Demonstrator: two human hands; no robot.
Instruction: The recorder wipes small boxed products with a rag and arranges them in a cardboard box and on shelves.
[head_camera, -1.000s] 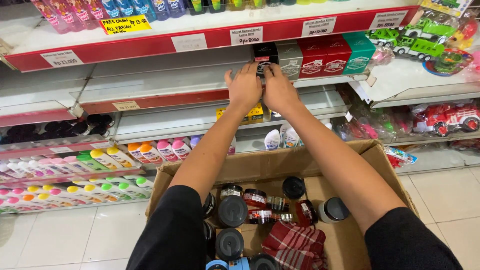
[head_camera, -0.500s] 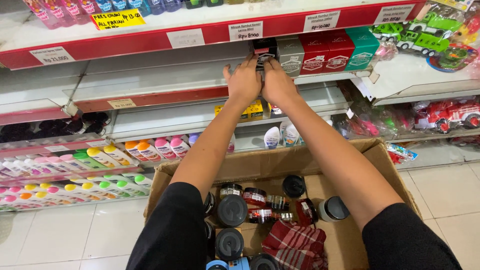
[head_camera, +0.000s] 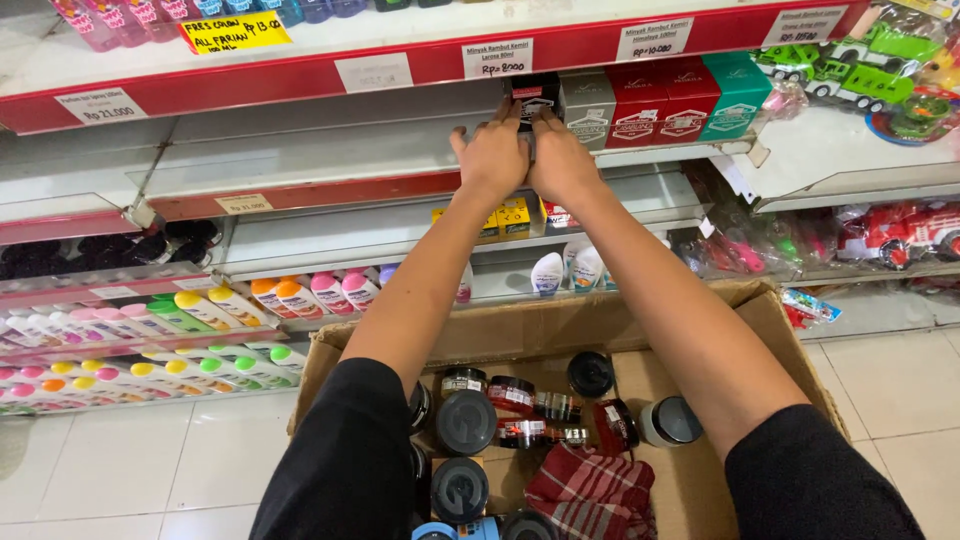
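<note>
— Black box: where was it?
— On the shelf, just left of a grey box, touching it.
— Hand states?
— Left hand and right hand were side by side, fingers curled against the black box, pressing it from either side, above the cardboard carton of jars.

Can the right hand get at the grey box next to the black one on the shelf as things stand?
Probably yes. The right hand is already at the black box, and the grey box stands right beside it at the shelf front, with nothing in front of it. The hand must first let go of the black box.
</note>
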